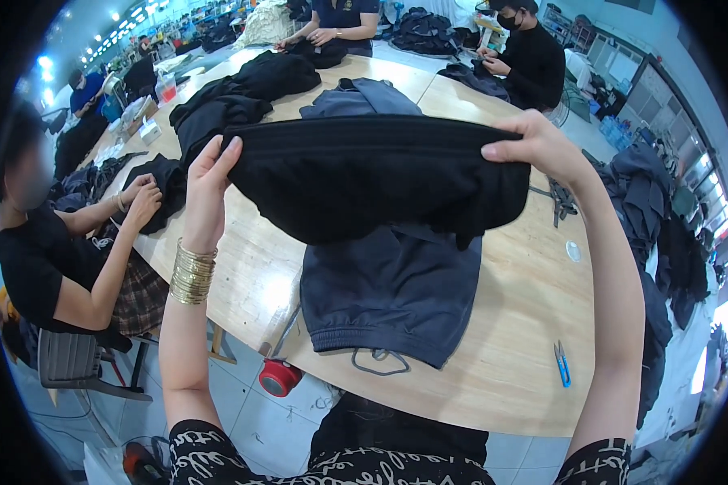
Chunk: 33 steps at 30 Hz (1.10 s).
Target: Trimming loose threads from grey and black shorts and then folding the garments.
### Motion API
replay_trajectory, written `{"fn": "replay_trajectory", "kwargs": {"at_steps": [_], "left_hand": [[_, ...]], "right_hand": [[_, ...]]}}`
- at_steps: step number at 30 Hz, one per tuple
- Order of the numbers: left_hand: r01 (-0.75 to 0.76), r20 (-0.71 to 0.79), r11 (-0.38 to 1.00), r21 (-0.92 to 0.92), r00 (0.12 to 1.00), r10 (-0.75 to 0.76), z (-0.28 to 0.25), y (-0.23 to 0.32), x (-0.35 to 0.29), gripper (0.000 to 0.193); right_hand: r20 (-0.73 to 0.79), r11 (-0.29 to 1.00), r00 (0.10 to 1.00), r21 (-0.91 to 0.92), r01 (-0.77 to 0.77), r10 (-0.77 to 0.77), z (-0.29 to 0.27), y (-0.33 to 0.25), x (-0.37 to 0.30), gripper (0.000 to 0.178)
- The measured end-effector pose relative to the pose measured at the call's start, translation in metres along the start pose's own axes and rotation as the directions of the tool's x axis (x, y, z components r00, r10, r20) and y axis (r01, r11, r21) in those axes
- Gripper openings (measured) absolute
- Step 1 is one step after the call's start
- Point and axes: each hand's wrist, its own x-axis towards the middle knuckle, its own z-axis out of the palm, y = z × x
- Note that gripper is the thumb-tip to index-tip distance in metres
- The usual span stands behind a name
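A pale wooden table (534, 323) fills the middle of the frame, and across its upper centre a black garment (372, 182) is stretched by its banded edge above dark grey drawstring shorts (388, 295) lying at centre. White script-style lettering covers the wearer's black top (380, 469) at the bottom edge. The left hand (209, 190) and right hand (542, 149) pinch the garment's two ends, thumbs in front, other fingers mostly hidden; small blue snips (563, 369) lie lower right.

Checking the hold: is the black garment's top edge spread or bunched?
Spread: the black garment runs nearly straight along its top between left hand and right hand.
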Motion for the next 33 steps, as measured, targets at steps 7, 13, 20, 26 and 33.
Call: {"fn": "replay_trajectory", "kwargs": {"at_steps": [7,13,20,26,33], "left_hand": [[0.056,0.029,0.989,-0.136,0.998,-0.052,-0.002,-0.013,-0.010,0.022],[0.050,0.140,0.996,-0.074,0.989,-0.040,0.000,-0.014,-0.014,0.016],[0.048,0.238,0.998,0.029,0.970,-0.054,0.037,-0.007,-0.013,0.021],[-0.151,0.173,0.986,0.069,0.975,0.137,0.080,0.004,0.026,0.023],[-0.453,0.441,0.772,0.446,0.862,0.251,0.034,-0.033,-0.040,0.023]], "right_hand": [[0.076,0.968,0.981,0.164,-0.190,0.180,-0.006,0.024,-0.037,0.020],[0.093,0.963,0.981,0.196,-0.187,0.172,-0.013,0.034,-0.049,0.020],[0.040,0.986,0.986,0.032,-0.163,0.162,-0.007,0.025,-0.043,0.026],[-0.412,0.762,0.763,-0.628,0.158,-0.498,-0.014,0.027,-0.013,0.020],[-0.335,0.736,0.841,-0.669,0.106,-0.425,0.107,0.040,-0.074,0.040]]}}
